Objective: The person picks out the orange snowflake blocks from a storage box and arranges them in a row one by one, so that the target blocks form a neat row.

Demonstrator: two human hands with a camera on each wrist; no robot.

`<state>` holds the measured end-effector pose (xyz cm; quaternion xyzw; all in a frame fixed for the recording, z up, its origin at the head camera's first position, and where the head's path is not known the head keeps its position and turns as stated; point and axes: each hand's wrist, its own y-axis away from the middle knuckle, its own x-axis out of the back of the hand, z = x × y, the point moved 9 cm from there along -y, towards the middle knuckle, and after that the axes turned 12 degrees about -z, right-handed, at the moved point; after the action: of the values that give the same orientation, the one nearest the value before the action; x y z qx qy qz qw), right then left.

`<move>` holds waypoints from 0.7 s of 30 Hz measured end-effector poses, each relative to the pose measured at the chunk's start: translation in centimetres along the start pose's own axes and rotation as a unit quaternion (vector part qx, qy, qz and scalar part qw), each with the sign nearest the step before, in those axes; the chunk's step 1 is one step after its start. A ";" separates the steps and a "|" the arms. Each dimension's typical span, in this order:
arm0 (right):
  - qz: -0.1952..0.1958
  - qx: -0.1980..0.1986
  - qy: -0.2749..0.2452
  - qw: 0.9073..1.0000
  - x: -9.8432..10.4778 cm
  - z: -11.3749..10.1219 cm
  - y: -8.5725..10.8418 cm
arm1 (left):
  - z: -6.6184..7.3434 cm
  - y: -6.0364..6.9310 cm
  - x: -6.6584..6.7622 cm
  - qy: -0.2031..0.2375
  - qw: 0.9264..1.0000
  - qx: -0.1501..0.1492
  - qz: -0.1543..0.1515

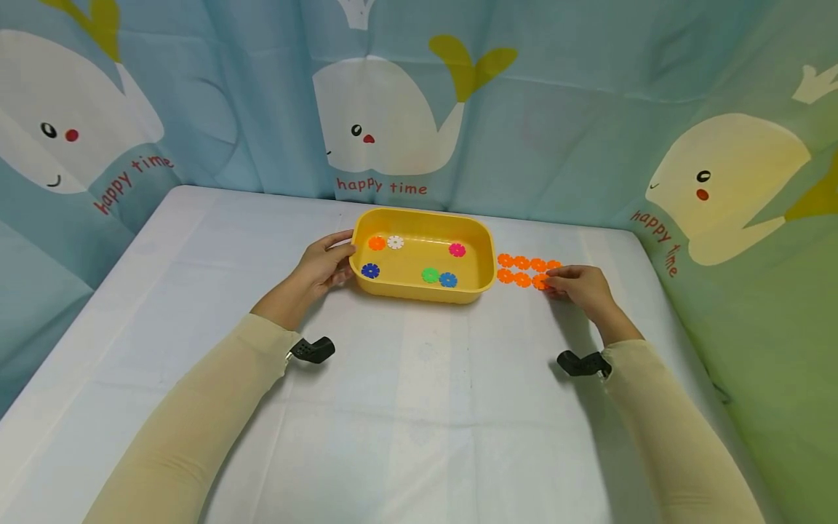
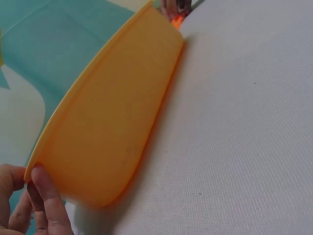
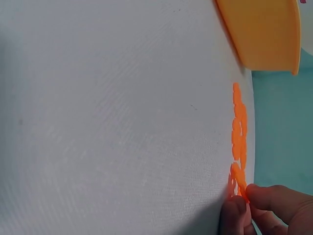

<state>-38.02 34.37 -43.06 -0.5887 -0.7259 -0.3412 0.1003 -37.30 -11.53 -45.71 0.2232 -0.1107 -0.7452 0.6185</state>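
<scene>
My left hand [image 1: 324,263] grips the left end of a yellow plastic basin [image 1: 419,291]; in the left wrist view its thumb and fingers pinch the rim. Inside the basin lie several notched interlocking discs: an orange disc [image 1: 377,244], a white disc [image 1: 396,242], a pink disc [image 1: 457,249], a dark blue disc [image 1: 370,271], a green disc [image 1: 430,275] and a light blue disc [image 1: 448,279]. To its right, orange discs [image 1: 521,279] lie in two rows. At their right end my right hand [image 1: 581,285] pinches an orange disc [image 3: 238,175], tilted in the right wrist view and partly hidden by the fingers.
A white cloth-covered table [image 1: 419,407] spreads beneath everything. Behind it hangs a blue curtain [image 1: 563,109] with whale prints, and a green curtain [image 1: 772,349] borders the right side. Black camera mounts [image 1: 314,350] stick out from both wrists.
</scene>
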 end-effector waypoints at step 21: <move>-0.043 0.001 0.066 0.997 0.2 -2.3 0.4 | 0.0 0.0 0.0 0.006 1.000 0.000 -0.001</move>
<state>-38.27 33.13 -41.07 -0.5332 -0.7424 -0.3830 0.1338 -37.33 -11.56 -45.74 0.2278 -0.1066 -0.7447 0.6181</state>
